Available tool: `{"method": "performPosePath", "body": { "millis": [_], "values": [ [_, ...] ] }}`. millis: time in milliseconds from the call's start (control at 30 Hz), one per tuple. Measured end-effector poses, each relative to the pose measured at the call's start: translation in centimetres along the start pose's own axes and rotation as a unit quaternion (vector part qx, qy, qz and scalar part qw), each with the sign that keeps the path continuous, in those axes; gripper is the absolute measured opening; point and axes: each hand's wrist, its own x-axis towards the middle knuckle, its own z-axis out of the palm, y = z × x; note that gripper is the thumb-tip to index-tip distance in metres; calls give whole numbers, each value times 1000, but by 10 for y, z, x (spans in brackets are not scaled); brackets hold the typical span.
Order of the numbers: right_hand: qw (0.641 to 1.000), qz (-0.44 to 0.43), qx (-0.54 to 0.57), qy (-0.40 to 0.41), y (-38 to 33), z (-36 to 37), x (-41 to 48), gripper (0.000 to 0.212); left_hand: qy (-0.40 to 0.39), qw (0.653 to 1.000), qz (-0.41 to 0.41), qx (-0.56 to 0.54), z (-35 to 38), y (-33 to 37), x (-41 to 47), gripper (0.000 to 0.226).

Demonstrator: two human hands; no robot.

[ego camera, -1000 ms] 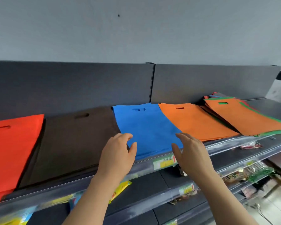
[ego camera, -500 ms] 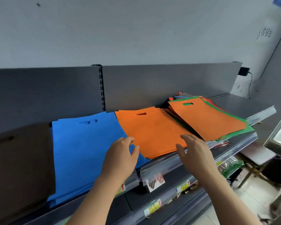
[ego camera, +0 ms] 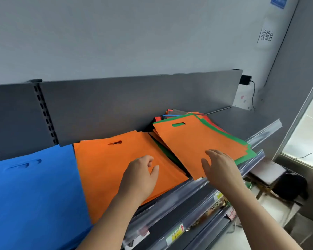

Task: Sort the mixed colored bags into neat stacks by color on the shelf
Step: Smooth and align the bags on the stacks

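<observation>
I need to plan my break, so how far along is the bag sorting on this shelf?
Done: a blue stack and an orange stack lie sorted. In hand: the right hand is over the top orange bag of the mixed pile. Left: that pile's green, red, blue bags.

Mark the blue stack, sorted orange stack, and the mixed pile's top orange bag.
blue stack (ego camera: 34, 195), head view, top bag's middle
sorted orange stack (ego camera: 110, 165), head view, below handle slot
top orange bag (ego camera: 193, 145), head view, face centre

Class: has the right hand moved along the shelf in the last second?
Yes. The right hand went rightward, from beside the blue stack to over the mixed pile.
</observation>
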Motion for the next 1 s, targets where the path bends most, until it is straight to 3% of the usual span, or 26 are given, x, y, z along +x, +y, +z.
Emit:
{"method": "performPosePath", "body": {
  "millis": [267, 367, 600, 667, 767, 900, 1000],
  "values": [
    [995, -21, -45, -89, 88, 13, 79, 29, -25, 992, -111, -58, 79, 52, 47, 51],
    [992, -51, -33, -108, 105, 23, 91, 31, -32, 985, -155, -66, 96, 63, 58, 16],
    [984, -150, 65, -78, 120, 27, 91, 30, 82, 943, -236, -220, 109, 67, 70, 26],
    [988, -113, 92, -53, 131, 25, 99, 29, 93, 939, -244, -224, 110, 68, 68, 15],
    [995, -63, 49, -66, 146, 22, 110, 25, 103, 939, -239, -225, 113, 70, 66, 14],
    [989, -95, 66, -91, 143, 27, 106, 23, 120, 938, -216, -243, 115, 73, 65, 20],
    [986, -104, 87, -93, 144, 28, 104, 22, 154, 952, -193, -184, 112, 74, 66, 17]
  ]
}}
